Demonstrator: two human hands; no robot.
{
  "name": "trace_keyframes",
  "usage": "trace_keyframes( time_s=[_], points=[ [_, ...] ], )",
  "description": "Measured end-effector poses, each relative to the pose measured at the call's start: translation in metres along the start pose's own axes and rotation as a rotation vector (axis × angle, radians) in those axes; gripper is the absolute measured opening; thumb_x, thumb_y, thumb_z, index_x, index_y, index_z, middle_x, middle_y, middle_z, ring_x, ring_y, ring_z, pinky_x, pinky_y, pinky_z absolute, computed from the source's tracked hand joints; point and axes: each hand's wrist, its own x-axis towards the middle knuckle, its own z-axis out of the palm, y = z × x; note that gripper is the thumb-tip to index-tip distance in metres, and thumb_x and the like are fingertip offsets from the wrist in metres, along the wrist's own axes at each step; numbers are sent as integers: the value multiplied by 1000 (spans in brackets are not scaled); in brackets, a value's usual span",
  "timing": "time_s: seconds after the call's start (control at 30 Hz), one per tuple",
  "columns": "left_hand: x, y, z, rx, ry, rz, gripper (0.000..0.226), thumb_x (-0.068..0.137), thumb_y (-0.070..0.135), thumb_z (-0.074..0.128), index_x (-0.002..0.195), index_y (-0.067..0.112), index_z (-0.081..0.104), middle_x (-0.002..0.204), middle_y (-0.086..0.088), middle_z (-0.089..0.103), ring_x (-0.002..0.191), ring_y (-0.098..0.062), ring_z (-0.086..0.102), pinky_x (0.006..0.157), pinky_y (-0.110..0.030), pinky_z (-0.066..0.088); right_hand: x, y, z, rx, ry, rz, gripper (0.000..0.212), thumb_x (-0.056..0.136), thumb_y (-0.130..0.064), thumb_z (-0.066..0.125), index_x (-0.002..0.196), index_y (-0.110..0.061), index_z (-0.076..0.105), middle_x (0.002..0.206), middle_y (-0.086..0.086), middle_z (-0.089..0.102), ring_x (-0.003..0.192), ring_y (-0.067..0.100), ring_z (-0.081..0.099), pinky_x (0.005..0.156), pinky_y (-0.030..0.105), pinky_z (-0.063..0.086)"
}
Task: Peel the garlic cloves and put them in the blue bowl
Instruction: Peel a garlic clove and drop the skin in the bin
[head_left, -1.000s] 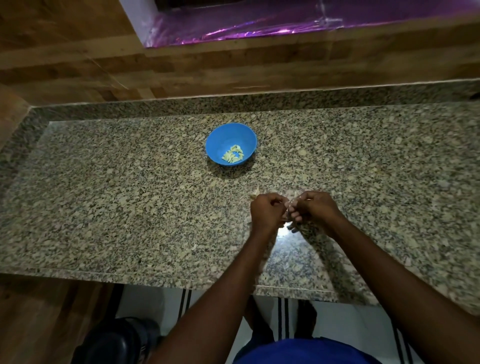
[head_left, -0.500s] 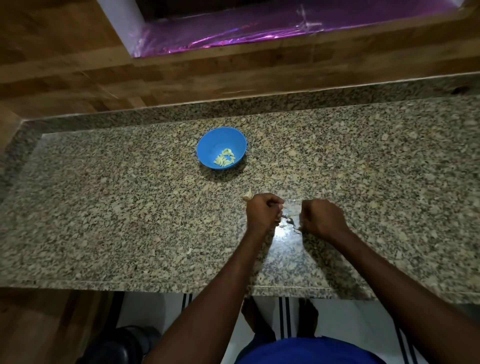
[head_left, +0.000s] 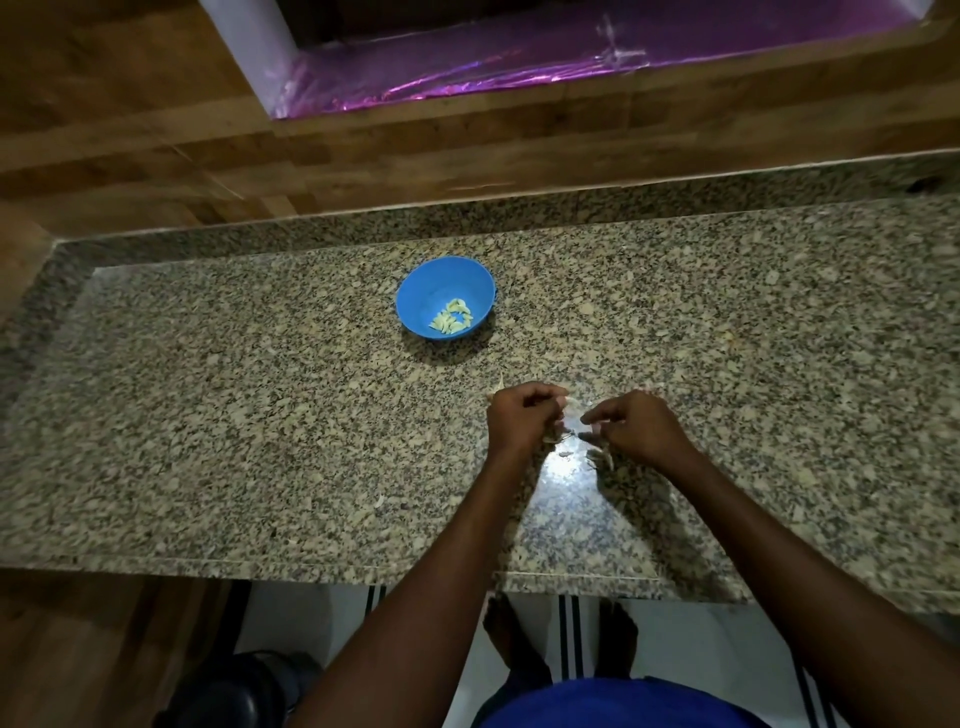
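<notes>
A blue bowl (head_left: 444, 283) stands on the granite counter (head_left: 260, 415) and holds several pale peeled garlic cloves (head_left: 452, 323). Nearer to me, my left hand (head_left: 519, 423) is curled around a garlic clove, of which only a pale tip (head_left: 569, 414) shows past the fingers. My right hand (head_left: 634, 428) is a short gap to its right, fingers bent, pinching a thin strip of garlic skin (head_left: 602, 456) that hangs under it. Both hands hover just above the counter, well in front of the bowl.
Bits of papery garlic skin lie on the counter around my hands (head_left: 565, 454) and by my left hand's far side (head_left: 498, 387). A wooden wall panel (head_left: 467, 150) rises behind the counter. The counter's front edge (head_left: 311, 569) runs below my forearms.
My hands, together a second ago, pulled apart and are now closing in again. The view has shifted, so the bowl appears further left.
</notes>
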Motion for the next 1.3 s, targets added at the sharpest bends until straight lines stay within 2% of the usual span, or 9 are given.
trace_keyframes(
  time_s=[0.1,0.23,0.3,0.37,0.43,0.5,0.6,0.93,1.3],
  points=[
    [0,-1,3,-3,-36,-44,10,83,2,78,91,8,79,90,-19,76,82,-36,73,78,-49,62,2,-4,2,277,125,23,17,83,-12,80,100,-9,79,89,5,78,72,3,72,66,20,56],
    [-1,0,11,-17,-54,-81,12,77,7,83,78,18,79,77,-14,75,61,-19,68,56,-27,58,3,-4,5,577,156,110,8,81,-4,79,87,0,75,71,14,74,58,21,71,55,26,55],
    [0,-1,11,-10,-56,-81,8,81,5,79,83,13,79,75,-16,74,59,-19,67,55,-28,58,5,-2,6,567,166,134,5,82,-1,78,83,1,74,65,11,72,54,19,69,53,25,54],
    [1,-4,9,158,-21,36,13,86,3,69,94,9,78,79,-12,75,64,-19,67,62,-29,59,9,1,7,485,183,144,5,80,-1,78,78,-3,75,63,6,72,56,16,69,58,27,55],
    [3,-9,2,580,57,222,24,89,6,61,106,13,77,98,-5,76,83,-19,70,76,-29,57,18,3,6,320,196,130,8,78,-4,77,74,-10,77,70,1,73,65,14,69,66,26,54],
    [4,-18,-4,922,56,358,31,89,7,59,116,14,71,116,-7,70,105,-25,62,88,-35,52,25,1,6,157,184,102,8,76,-5,75,72,-12,76,72,-2,72,67,10,64,65,23,48],
    [3,-38,-8,1173,-15,469,35,89,16,61,124,14,60,128,-8,56,116,-28,47,94,-38,41,30,-1,14,-38,149,21,10,80,-3,69,72,-8,72,69,2,69,63,13,61,64,28,52],
    [8,-44,-7,1120,25,523,36,99,26,54,132,11,57,132,-7,56,117,-27,49,96,-40,41,32,-16,26,-555,14,-192,11,85,-11,63,94,-5,62,99,17,65,95,37,63,74,37,49],
    [7,-35,-6,1164,21,516,34,101,22,50,132,12,57,132,-7,58,118,-28,50,96,-39,40,28,-20,34,-725,74,-282,12,92,-16,57,101,-12,64,104,11,65,98,31,64,75,34,48]
  ],
)
